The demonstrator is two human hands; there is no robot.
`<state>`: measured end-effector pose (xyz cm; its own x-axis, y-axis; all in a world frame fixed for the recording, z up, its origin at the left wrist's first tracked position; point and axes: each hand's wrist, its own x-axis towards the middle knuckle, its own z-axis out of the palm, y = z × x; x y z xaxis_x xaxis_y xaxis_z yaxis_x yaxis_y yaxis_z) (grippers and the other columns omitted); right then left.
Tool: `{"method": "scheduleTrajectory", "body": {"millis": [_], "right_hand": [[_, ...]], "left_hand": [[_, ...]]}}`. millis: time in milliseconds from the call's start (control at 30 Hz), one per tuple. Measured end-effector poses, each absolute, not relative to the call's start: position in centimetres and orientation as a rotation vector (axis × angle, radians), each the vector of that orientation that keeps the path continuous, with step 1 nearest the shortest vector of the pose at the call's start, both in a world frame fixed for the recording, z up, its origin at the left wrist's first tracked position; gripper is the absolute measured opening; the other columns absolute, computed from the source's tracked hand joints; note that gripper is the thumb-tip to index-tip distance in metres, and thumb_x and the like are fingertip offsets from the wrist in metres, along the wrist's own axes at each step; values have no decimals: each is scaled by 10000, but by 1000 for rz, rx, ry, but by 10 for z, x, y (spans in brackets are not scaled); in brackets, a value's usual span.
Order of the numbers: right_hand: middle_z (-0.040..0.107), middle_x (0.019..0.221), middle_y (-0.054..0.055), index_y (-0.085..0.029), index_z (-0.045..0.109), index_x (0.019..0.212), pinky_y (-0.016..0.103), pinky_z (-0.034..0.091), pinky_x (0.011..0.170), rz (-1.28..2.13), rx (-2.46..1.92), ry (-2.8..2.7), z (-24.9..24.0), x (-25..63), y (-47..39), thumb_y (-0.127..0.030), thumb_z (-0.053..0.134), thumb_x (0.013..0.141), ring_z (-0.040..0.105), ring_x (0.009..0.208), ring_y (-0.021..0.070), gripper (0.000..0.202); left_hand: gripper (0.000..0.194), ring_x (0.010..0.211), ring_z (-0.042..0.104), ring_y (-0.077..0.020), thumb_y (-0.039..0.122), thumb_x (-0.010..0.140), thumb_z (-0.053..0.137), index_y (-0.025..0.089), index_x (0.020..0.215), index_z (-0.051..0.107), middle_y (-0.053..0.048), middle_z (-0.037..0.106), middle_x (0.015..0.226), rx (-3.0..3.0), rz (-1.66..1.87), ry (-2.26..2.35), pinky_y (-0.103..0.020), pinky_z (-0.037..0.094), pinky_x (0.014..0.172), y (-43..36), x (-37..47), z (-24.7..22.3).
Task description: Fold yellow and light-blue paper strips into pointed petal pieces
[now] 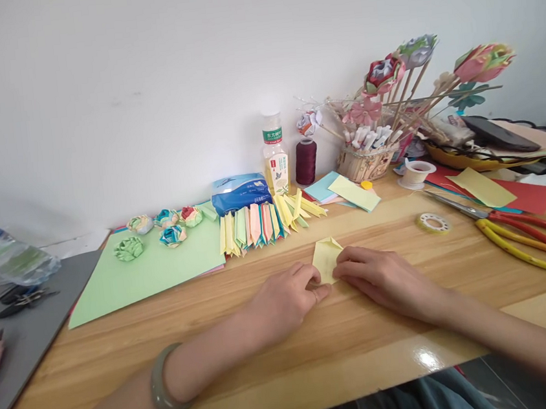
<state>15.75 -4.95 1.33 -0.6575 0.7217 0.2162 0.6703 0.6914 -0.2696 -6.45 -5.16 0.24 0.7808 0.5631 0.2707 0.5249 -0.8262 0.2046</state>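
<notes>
A small yellow paper sheet (326,260) with its far corners folded in lies on the wooden table. My left hand (289,294), fingers curled, grips the sheet's near left edge. On the right edge my right hand (383,277) has its fingers pressed together on the paper. Beyond the sheet stands a row of folded paper strips (253,226) in yellow, green, orange and blue. Several folded paper flowers (173,236) rest on a large green sheet (130,284) at the left.
Large scissors (513,221) and a tape roll (433,223) lie at right. Behind stand a tissue pack (240,193), a drink bottle (276,158), a thread spool (306,163) and a basket (365,163) with paper flowers on sticks. A water bottle (7,252) is at far left.
</notes>
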Motion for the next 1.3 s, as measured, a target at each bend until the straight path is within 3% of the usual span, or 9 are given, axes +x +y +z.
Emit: {"method": "scheduleTrajectory", "body": {"millis": [100,300,467,633,867,1033,1300], "right_hand": [[629,939,94,-202,644,1002,315,458,680,105,-908,-2689,16,167,-54,-107,352,889,573,827,196,328],[625,1023,126,-159,619,1078,397,468,766,80,-872,-2742,25,152,-79,-112,401,825,532,923,244,338],[599,1045,112,-164,597,1098,415,454,816,282,-1002,-2690,26,130,-83,-223,486,852,520,949,253,276],[623,883,85,-184,637,876,326,462,705,387,-1200,-2416,24,135,-65,-246,383,927,577,808,197,267],[656,702,22,-198,632,763,247,393,520,496,-1557,-2245,16,135,-41,-286,521,831,592,618,158,157],[662,709,24,-192,636,770,250,400,538,446,-1531,-2259,13,130,-43,-224,524,822,595,627,161,128],[631,807,74,-157,642,860,300,444,633,10,-1169,-2529,8,131,-58,-137,439,890,573,773,202,206]], "left_hand": [[282,822,571,-158,279,983,354,148,974,604,-48,610,936,2962,515,820,-270,465,677,-46,-68,1],[216,969,520,-218,172,932,468,136,776,612,-69,590,907,3289,739,728,-381,423,863,-38,-68,0],[231,906,536,-179,158,958,402,101,935,624,-66,619,943,3188,707,726,-318,465,815,-41,-71,-1],[260,943,552,-184,140,960,380,97,990,634,-72,664,982,3121,728,583,-331,470,849,-35,-79,-1],[259,1010,567,-179,116,943,405,149,996,656,-50,690,1031,3217,746,474,-348,453,905,-25,-86,-3],[267,989,581,-185,127,950,404,134,955,671,-42,695,1009,3269,826,464,-348,467,888,-26,-84,1],[276,1005,580,-186,130,963,381,134,1023,651,-17,698,1005,3293,827,476,-341,466,895,-23,-85,0]]}}
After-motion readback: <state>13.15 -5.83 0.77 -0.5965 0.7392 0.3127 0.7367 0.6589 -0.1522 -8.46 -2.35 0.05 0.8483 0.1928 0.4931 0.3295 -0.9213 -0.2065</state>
